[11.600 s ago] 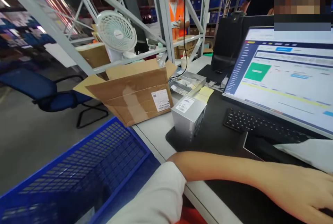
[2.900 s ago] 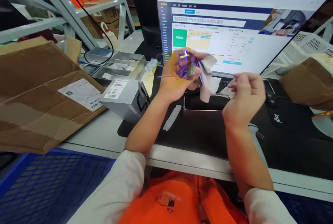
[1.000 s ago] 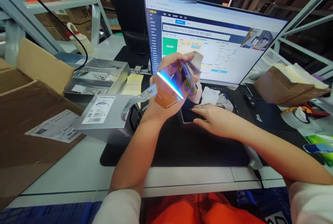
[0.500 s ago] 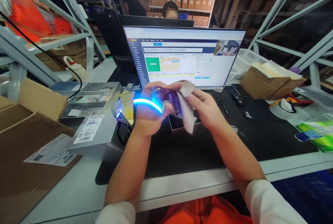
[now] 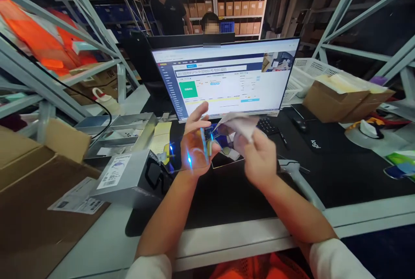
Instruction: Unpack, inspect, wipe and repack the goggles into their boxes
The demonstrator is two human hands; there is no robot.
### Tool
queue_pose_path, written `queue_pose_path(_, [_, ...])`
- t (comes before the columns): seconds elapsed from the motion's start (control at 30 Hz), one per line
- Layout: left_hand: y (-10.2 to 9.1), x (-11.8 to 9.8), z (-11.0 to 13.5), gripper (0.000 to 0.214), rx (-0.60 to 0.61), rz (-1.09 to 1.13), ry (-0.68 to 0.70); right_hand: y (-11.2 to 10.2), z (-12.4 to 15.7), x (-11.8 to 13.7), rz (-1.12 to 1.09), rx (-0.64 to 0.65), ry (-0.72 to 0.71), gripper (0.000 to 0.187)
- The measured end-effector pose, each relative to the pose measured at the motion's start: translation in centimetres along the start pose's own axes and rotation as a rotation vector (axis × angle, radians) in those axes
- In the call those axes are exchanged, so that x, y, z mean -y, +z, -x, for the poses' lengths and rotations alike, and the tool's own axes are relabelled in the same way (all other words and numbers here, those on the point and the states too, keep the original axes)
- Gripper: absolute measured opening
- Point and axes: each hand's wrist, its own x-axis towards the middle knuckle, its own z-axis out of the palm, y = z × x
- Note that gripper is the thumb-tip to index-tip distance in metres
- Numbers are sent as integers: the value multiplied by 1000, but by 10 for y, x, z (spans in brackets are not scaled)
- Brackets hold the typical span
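Observation:
My left hand is raised over the black desk mat and holds a pair of shiny-lensed glasses, blurred, with a blue glint near my palm. Its fingers point up around them. My right hand is closed on a pale grey cloth pressed against the glasses from the right. Both hands hover just in front of the monitor and its keyboard.
A silver labelled box lies left of my hands, with metal trays behind it and a large cardboard box at far left. A grey scanner, a mouse and another cardboard box lie to the right. People stand behind the monitor.
My right hand left the mat, took the cloth and now rubs it on the glasses. Both hands have dropped slightly, and the view has tilted upward.

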Motion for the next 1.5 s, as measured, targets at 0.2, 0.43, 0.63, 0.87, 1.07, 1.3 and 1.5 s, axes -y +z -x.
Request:
queue_pose_path(0.2, [5,10,6,36,-190,-57,57,24,10,-20,58,83,-224,45])
queue_pose_path(0.43, [7,11,11,31,-118,-220,61,34,24,-10,-188,-37,-56,41])
queue_pose_path(0.63, [13,10,12,39,-87,-261,84,34,19,-32,-355,-112,262,39])
queue_pose_path(0.87, [19,3,13,39,-105,-298,77,38,22,-29,-458,-184,280,38])
queue_pose_path(1.07, [21,5,13,40,-84,-380,-1,38,12,-35,-625,-221,502,36])
queue_pose_path(1.3, [22,16,16,40,-102,-460,-78,32,11,-20,-601,-205,366,30])
queue_pose_path(1.5, [20,15,17,37,-55,-468,-30,24,13,-20,-363,-150,294,38])
